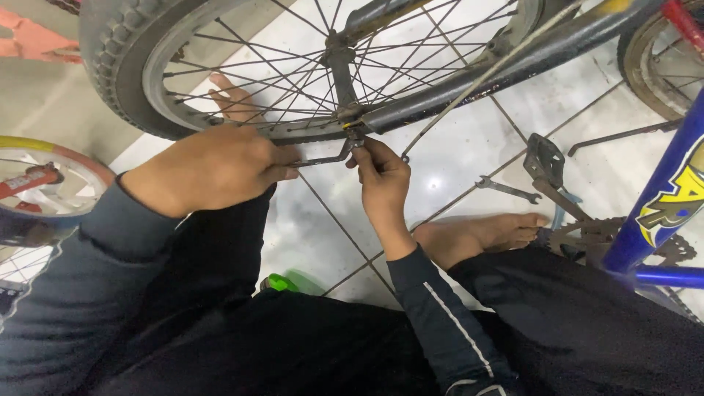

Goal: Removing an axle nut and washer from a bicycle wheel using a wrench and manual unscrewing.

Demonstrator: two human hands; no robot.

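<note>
Steel wrench: I see it level just under the wheel's axle, its head at the axle nut.
Left hand: closed around the wrench handle, knuckles up.
Right hand: fingers pinched on the axle nut at the wrench head.
Bicycle wheel: spoked, grey tyre, raised above the tiled floor.
Spare spanner: lies on the floor, near my right foot.
Pedal: beside the blue frame.
</note>
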